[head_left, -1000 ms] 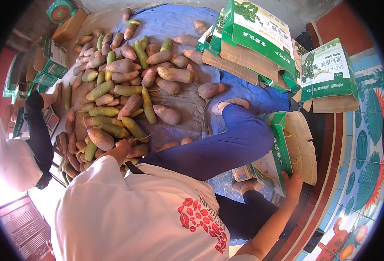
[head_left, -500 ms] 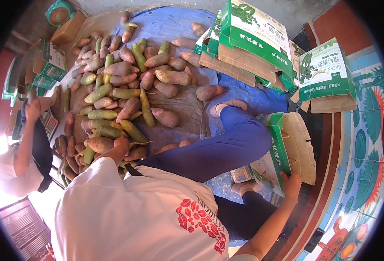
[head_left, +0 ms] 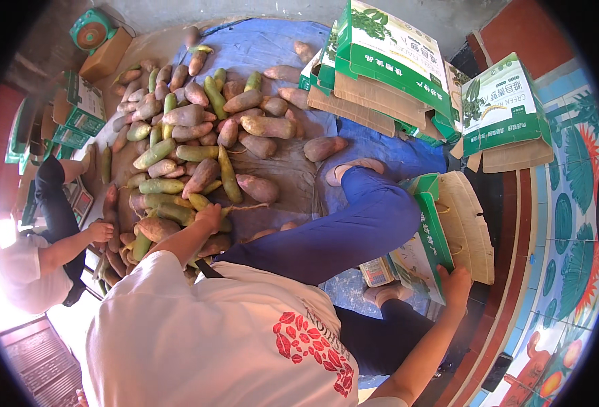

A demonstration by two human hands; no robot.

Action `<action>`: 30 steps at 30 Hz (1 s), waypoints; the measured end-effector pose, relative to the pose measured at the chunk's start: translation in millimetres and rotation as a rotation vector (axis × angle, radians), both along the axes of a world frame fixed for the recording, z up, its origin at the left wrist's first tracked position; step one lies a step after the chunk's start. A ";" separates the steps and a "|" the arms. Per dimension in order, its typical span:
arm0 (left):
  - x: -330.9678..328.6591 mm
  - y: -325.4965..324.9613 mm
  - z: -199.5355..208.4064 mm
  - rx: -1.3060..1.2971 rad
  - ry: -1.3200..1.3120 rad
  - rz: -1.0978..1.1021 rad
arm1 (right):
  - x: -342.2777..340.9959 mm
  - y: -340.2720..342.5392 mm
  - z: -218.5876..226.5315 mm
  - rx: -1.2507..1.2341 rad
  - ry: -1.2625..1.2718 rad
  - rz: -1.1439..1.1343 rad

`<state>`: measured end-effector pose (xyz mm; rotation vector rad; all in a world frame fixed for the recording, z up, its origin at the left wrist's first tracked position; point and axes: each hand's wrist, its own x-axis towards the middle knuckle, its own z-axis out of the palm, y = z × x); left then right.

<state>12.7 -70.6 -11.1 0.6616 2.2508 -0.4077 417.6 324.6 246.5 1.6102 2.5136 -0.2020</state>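
Observation:
My left hand (head_left: 209,217) is closed around a green radish (head_left: 227,211) at the near edge of a large heap. The radish's thin root points right; my fingers cover much of its body. Green and purplish-brown radishes (head_left: 197,152) lie piled just beyond. At my right side, my right hand (head_left: 455,281) grips the edge of an open green and white carton (head_left: 437,234), which stands tilted beside my leg with its brown flap spread. Its inside is mostly hidden.
A blue tarp (head_left: 265,44) lies under part of the heap. More green and white cartons (head_left: 394,61) stand at the far right. At left, a co-worker's hand (head_left: 100,232) is by a long reddish radish (head_left: 111,207), near a scale (head_left: 82,202). A tiled wall (head_left: 571,203) borders the right.
My left hand has risen slightly and moved right, swinging the radish so its root points right. My right hand stays on the carton. The co-worker's arm has lowered toward the heap.

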 end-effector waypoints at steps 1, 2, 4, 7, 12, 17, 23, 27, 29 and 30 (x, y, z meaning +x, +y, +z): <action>-0.1 11.0 7.6 0.076 0.056 0.000 | 1.8 0.6 -1.3 0.001 -0.002 0.010; -1.1 21.6 14.0 0.152 0.111 0.000 | 3.6 1.2 -2.6 0.002 -0.004 0.019; -9.0 39.5 23.9 0.267 0.128 0.055 | 5.5 2.6 -4.1 -0.003 -0.019 0.011; -18.4 55.7 23.3 0.457 0.161 0.174 | 7.3 2.3 -5.8 -0.004 -0.005 0.016; -24.8 74.6 13.9 0.576 0.147 0.324 | 3.5 -0.4 -2.9 -0.002 0.028 0.027; -18.2 80.6 12.9 0.513 0.145 0.245 | 5.3 1.6 -5.1 -0.010 0.087 0.058; -14.8 99.0 49.7 0.267 -0.107 0.127 | 10.6 6.2 -8.8 -0.020 0.027 0.058; -2.2 91.9 26.3 0.139 -0.060 0.057 | 6.8 6.1 -10.7 -0.003 0.046 0.073; 0.5 89.9 16.0 -0.076 -0.271 -0.062 | 4.5 5.3 -10.4 -0.010 0.039 0.052; 0.7 88.0 8.0 -0.076 -0.268 -0.065 | 5.1 5.6 -10.8 -0.009 0.042 0.049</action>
